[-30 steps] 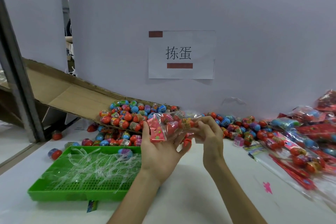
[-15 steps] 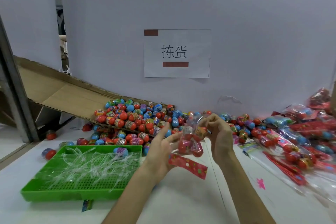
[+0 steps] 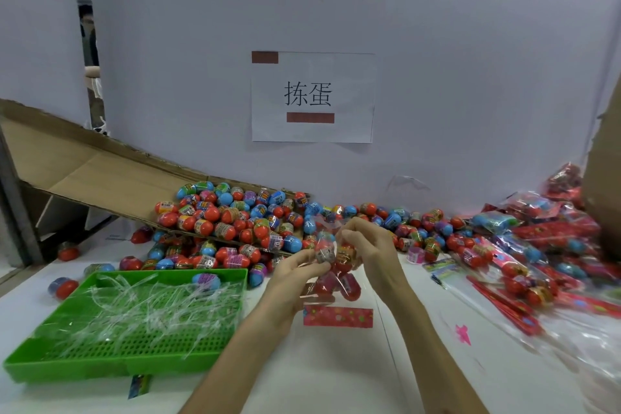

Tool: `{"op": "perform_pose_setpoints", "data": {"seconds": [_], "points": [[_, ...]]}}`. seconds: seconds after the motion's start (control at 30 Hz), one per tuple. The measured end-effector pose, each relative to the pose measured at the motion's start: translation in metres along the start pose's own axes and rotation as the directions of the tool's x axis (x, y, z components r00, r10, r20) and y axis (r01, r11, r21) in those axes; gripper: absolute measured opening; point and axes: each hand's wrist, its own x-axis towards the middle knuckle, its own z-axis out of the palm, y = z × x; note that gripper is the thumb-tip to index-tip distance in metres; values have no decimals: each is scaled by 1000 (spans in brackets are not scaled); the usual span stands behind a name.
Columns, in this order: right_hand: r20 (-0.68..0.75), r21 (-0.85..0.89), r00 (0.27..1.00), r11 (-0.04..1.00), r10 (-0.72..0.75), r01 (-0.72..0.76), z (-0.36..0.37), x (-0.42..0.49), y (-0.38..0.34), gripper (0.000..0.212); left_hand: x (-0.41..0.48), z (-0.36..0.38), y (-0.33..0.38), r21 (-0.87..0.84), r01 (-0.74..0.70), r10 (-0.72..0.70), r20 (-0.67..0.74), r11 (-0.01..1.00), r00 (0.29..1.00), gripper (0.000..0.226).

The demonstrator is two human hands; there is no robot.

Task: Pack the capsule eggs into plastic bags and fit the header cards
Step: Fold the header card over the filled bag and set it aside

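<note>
I see both hands over the white table (image 3: 322, 366), left hand (image 3: 294, 284) and right hand (image 3: 374, 250) fingers curled, pinching the plastic bag (image 3: 339, 286) of capsule eggs (image 3: 326, 247), red header card (image 3: 337, 317) at its lower end.

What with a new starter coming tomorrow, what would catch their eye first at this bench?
The heap of red and blue eggs spilling off the cardboard ramp along the back of the table draws the eye first. At centre, the left hand and right hand hold a clear bag of eggs, with a red card just below it. A green tray sits front left, and finished packs pile up on the right.
</note>
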Motion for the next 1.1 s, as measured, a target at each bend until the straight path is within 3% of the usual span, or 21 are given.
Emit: {"op": "perform_pose_setpoints", "data": {"seconds": [0.17,0.3,0.43,0.53,0.77,0.83,0.9,1.0,1.1], "points": [[13,-123,996,988,-89,90,5,-1,5,20,-3,4,0,11,5,-5,29,1000,1000,29],[0,-178,994,978,-113,111,8,-2,3,21,-2,3,-1,-3,-7,7,-55,1000,998,31],[27,-174,995,980,-93,97,8,-1,1,20,0,-1,-1,27,-68,72,-165,997,984,7],[45,-214,995,972,-92,99,9,-1,-1,20,2,-3,-2,50,-83,92,-213,995,973,16],[106,-242,993,967,-59,84,11,0,2,27,2,-2,-3,40,-84,91,-211,996,973,13],[61,-208,994,972,-94,105,11,0,2,22,3,-1,-3,-9,-81,77,-221,997,972,10],[3,-69,997,994,-80,80,9,0,0,12,4,-2,-1,-98,-92,65,-246,991,967,8],[45,105,997,992,62,-66,6,4,-3,39,5,-5,2,-176,-150,92,-302,973,949,17],[267,6,929,964,256,-267,7,3,-4,69,3,-7,4,-198,-208,132,-337,958,932,22]]}}
